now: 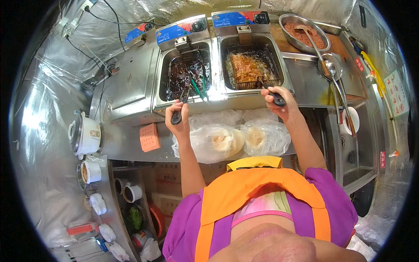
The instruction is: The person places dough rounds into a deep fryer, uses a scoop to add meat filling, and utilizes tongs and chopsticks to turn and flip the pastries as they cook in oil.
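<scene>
My left hand (pixel 178 117) is closed round the black handle (pixel 176 117) of a fry basket that sits in the left fryer (pixel 158 78), in dark oil. Green-handled tongs (pixel 199 87) stand in that fryer, right of the hand. With my right hand (pixel 282 101) I grip the black handle (pixel 277 97) of another fry basket (pixel 253 84), which sits in the right fryer. Golden-brown food pieces (pixel 247 67) lie in bubbling oil there. Below both hands, clear plastic bags (pixel 212 140) with pale round items rest on the steel counter.
At the back right stands a steel bowl (pixel 304 32) of raw minced-looking meat with a ladle. Strainers and long-handled ladles (pixel 330 68) lie beside the right fryer, above a sink (pixel 356 157). A white rice cooker (pixel 86 134) and small tubs are at the left; orange-pink paper slips (pixel 149 137) lie on the counter.
</scene>
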Demonstrator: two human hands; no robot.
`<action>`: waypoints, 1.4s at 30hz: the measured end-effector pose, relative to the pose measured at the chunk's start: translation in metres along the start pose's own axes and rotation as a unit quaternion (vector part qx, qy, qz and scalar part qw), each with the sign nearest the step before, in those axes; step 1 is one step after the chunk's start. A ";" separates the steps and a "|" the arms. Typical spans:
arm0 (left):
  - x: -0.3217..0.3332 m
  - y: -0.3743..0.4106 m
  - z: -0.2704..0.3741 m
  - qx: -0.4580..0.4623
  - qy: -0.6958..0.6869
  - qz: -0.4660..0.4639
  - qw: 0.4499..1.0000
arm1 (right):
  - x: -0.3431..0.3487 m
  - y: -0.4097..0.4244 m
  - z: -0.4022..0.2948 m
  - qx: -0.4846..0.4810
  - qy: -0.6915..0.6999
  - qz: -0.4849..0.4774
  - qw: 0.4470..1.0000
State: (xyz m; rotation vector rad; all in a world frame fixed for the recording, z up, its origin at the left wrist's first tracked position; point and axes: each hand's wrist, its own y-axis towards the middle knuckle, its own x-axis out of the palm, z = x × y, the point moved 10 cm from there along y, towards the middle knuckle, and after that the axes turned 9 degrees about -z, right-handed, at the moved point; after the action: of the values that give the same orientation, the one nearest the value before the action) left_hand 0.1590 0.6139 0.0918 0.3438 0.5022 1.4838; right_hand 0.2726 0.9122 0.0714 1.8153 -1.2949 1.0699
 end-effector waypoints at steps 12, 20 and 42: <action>-0.009 -0.006 -0.004 0.017 -0.004 0.007 1.000 | -0.001 -0.021 0.021 -0.070 -0.057 0.236 0.968; -0.010 -0.005 -0.008 0.018 0.007 0.008 1.000 | -0.002 -0.019 0.020 -0.074 -0.050 0.213 0.973; -0.004 -0.002 0.000 0.019 -0.009 0.004 1.000 | -0.015 -0.016 0.013 -0.056 -0.118 0.187 0.974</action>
State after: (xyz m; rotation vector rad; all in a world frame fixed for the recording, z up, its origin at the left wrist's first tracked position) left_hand 0.1607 0.6093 0.0910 0.3889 0.5145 1.4783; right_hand 0.2882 0.9120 0.0517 1.6906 -1.8566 0.9656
